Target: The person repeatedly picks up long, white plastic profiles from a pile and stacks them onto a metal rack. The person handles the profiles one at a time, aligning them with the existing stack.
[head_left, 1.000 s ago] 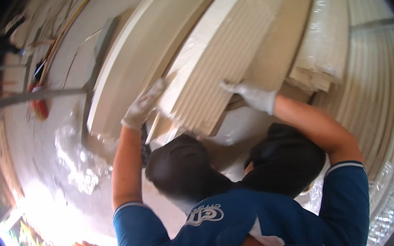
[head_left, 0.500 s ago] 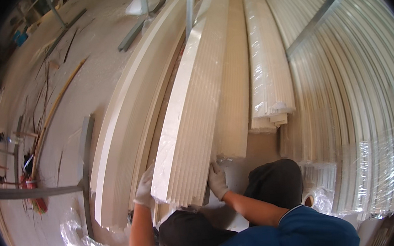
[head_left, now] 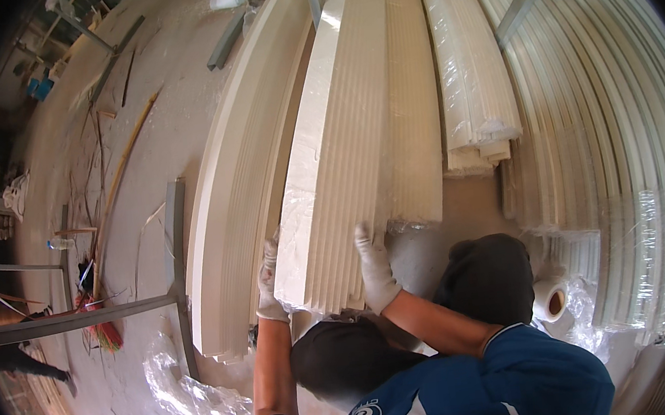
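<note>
A long bundle of cream-white strips (head_left: 336, 166), wrapped in clear film, runs away from me, its ridged near end between my two hands. My left hand (head_left: 270, 283), in a pale work glove, lies along the bundle's left side with straight fingers; part of it is hidden between this bundle and the stack on its left. My right hand (head_left: 376, 272), gloved too, stands flat against the right side near the end, fingers stretched away from me. A similar bundle (head_left: 411, 142) lies close on the right. The left stack of cream strips (head_left: 224, 219) lies alongside.
Another wrapped bundle (head_left: 472, 71) and a wide row of long strips (head_left: 609, 138) lie to the right. A film roll (head_left: 551, 300) is beside my knee. Metal frame bars (head_left: 179, 264) stand at the left, with crumpled clear film (head_left: 198, 396) on the floor.
My right hand has gone from low on the bundle's right side to a flatter, more upright pose against it. My left hand stays on the left side. The view has shifted.
</note>
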`<state>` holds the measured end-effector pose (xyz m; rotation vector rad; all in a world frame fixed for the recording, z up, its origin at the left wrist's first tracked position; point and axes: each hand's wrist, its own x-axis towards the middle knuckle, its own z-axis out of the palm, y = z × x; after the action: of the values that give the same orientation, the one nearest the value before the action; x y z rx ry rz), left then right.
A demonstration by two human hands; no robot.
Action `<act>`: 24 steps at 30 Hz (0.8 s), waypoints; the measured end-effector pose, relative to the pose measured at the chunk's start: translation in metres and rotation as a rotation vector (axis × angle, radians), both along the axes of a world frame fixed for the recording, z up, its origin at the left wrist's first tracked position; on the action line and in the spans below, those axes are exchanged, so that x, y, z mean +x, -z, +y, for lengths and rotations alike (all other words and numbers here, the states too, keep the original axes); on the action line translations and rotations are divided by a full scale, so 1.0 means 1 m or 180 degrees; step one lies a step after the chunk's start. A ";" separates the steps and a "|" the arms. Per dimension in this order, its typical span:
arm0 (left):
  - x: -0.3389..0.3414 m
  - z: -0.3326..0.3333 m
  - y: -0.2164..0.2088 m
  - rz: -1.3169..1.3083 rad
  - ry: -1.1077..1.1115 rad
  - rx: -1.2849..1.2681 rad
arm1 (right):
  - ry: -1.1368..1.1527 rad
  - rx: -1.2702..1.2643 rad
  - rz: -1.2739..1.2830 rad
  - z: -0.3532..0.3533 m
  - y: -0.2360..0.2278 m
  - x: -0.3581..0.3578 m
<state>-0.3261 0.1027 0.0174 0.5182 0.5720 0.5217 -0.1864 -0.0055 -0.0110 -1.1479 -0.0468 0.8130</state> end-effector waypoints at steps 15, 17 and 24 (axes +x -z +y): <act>0.044 -0.036 -0.085 0.0428 0.0249 0.0564 | -0.0589 -0.0178 -0.0118 -0.044 -0.092 0.056; 0.053 -0.043 -0.081 0.0521 0.0469 0.0198 | -0.0644 -0.0583 -0.0176 -0.060 -0.091 0.071; 0.103 -0.061 -0.074 0.1188 0.0887 0.0033 | -0.0205 -0.0607 -0.0859 -0.077 -0.069 0.117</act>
<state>-0.2229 0.0414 0.0911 0.6996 0.8372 0.1613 -0.0698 -0.0827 0.0580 -1.4378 -0.2354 0.7257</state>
